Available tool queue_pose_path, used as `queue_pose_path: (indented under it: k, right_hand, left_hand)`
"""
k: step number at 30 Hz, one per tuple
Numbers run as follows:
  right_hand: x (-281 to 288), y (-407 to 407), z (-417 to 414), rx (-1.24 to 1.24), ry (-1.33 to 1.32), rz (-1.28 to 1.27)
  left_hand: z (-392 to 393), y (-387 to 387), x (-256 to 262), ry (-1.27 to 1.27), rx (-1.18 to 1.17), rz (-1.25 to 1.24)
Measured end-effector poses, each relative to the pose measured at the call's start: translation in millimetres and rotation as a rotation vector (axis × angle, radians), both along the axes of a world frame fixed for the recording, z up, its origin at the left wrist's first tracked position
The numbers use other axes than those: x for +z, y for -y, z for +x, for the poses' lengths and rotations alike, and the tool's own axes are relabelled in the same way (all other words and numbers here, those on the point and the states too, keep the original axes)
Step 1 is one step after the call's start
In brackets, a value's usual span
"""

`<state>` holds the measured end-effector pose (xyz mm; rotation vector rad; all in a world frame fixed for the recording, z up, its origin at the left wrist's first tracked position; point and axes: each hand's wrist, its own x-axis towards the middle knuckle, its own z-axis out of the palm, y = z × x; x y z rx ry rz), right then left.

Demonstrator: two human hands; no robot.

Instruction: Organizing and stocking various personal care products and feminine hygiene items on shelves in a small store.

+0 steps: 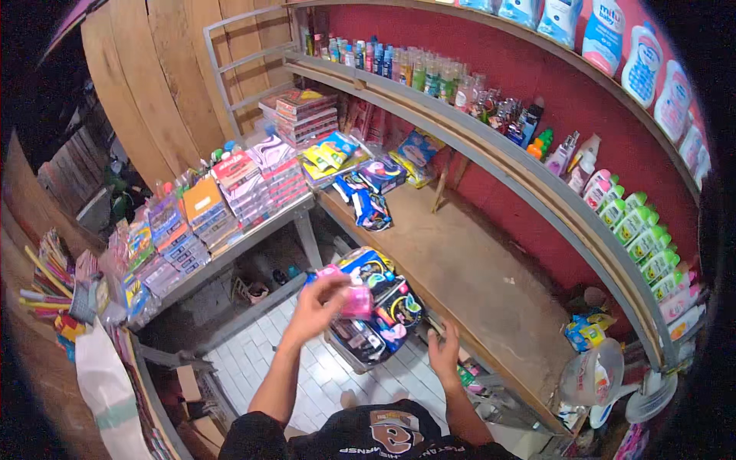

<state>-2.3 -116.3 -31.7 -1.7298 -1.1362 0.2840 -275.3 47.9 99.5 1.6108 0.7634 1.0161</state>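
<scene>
My left hand (pixel 322 307) is raised above a container heaped with packets. A pink plastic packet (pixel 355 302), blurred, is at its fingers and looks gripped. Beneath lie dark blue and black packets (pixel 397 310) with printed designs, in a container whose grey rim (pixel 353 363) shows at the bottom. To the right, near the edge of the wooden shelf, my right hand (pixel 445 351) has its fingers apart and holds nothing visible. On the shelf's far left part lie dark blue packets (pixel 368 207), a purple and blue pack (pixel 382 172) and yellow and blue packs (pixel 417 155).
The brown wooden shelf (pixel 483 270) runs along the right. Bottles (pixel 425 72) line the ledge above it. Stacks of books (pixel 172 236) cover the left table. Plastic baskets (pixel 592 374) hang at the lower right. White floor tiles (pixel 259 351) show below.
</scene>
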Motion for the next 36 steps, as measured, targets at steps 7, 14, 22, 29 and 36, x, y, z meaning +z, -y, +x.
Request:
queue_pose_path:
  k: [7,14,22,29,36]
  right_hand:
    - [6,-41,-22,-0.115,-0.022,0.027]
    - [50,-98,-50,-0.169,-0.113,0.070]
    - [97,-183,-110,-0.182,0.056,0.026]
    - [100,-222,-137,-0.242,0.103,-0.110]
    - [99,-229,-143,-0.346,0.073,-0.077]
  left_hand:
    - [-39,-175,-51,-0.150,0.276,-0.089]
    - [-12,-325,-98,-0.214,0.336,-0.245]
    - [56,-518,-121,-0.150,0.462,-0.114]
    - [105,-623,-151,-0.389,0.939,-0.441]
    - [103,-664,-177,-0.246,0.900,-0.480]
